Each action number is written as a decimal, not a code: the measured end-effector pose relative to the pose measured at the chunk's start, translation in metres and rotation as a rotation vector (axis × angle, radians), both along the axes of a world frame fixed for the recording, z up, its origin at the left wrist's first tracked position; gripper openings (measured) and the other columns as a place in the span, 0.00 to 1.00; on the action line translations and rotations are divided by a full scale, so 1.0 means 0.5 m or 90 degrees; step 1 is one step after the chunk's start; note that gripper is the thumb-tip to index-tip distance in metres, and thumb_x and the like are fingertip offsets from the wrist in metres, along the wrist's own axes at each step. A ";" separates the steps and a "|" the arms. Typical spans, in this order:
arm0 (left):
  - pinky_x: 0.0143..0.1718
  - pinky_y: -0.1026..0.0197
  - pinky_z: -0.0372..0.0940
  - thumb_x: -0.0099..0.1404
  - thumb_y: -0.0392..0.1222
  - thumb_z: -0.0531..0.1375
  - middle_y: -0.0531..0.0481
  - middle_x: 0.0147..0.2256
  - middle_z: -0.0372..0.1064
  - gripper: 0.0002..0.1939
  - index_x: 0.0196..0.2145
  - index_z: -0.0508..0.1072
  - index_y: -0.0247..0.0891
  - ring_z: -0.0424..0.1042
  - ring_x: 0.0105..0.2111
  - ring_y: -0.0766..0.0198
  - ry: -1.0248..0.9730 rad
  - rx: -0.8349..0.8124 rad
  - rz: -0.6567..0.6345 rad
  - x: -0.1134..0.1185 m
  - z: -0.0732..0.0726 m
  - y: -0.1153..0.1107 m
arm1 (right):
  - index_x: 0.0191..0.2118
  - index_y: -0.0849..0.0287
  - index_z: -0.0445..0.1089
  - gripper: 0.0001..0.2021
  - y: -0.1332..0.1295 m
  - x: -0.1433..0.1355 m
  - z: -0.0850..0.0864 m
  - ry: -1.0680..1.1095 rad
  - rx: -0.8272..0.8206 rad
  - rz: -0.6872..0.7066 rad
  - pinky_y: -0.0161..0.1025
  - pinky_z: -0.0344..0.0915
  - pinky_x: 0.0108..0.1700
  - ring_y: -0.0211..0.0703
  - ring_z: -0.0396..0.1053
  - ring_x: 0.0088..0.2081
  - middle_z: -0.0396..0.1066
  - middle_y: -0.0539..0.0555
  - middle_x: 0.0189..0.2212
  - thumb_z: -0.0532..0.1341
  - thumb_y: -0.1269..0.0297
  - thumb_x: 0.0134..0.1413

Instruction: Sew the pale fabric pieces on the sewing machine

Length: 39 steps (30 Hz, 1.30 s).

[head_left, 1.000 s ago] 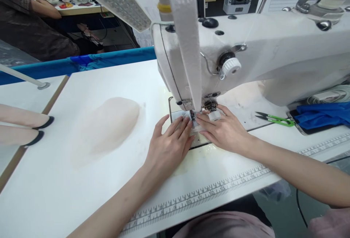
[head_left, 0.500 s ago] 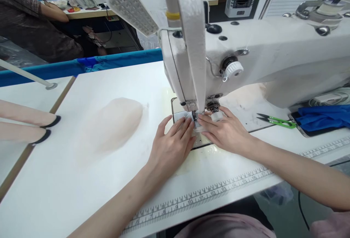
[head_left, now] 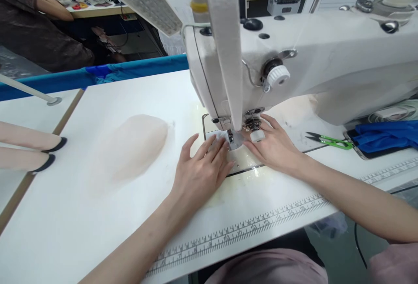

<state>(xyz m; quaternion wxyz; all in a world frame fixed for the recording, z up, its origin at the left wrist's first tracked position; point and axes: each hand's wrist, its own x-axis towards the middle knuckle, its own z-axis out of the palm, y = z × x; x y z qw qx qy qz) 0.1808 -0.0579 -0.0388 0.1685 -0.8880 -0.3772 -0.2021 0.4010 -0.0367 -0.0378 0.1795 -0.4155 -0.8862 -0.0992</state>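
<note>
A white sewing machine (head_left: 222, 75) stands over the white table. Just left of its needle, my left hand (head_left: 200, 166) lies palm down with fingers spread, the fingertips on a small pale piece of material (head_left: 215, 135). My right hand (head_left: 277, 145) is to the right of the needle, fingers apart, its fingertips partly hidden behind the machine's lower parts. A translucent edge of the piece shows under the presser foot (head_left: 230, 136). Whether the right fingertips touch the piece is hard to tell.
Green-handled snips (head_left: 329, 141) and a blue cloth (head_left: 385, 138) on a dark tray lie right. A sheer beige piece (head_left: 140, 145) lies left, near two beige strips with black ends (head_left: 29, 136). A printed ruler (head_left: 241, 234) runs along the front edge. Another person's arm (head_left: 54, 8) shows behind.
My right hand has shifted slightly away from the needle, opening a gap between the hands. My left hand stays on the pale piece. The whole view has moved a little.
</note>
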 end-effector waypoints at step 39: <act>0.51 0.48 0.66 0.69 0.47 0.54 0.38 0.47 0.71 0.19 0.49 0.73 0.32 0.69 0.50 0.50 -0.012 -0.126 -0.043 0.007 -0.009 0.008 | 0.40 0.62 0.73 0.17 -0.030 -0.003 -0.009 0.027 0.034 0.130 0.46 0.60 0.55 0.42 0.68 0.48 0.75 0.55 0.44 0.48 0.82 0.58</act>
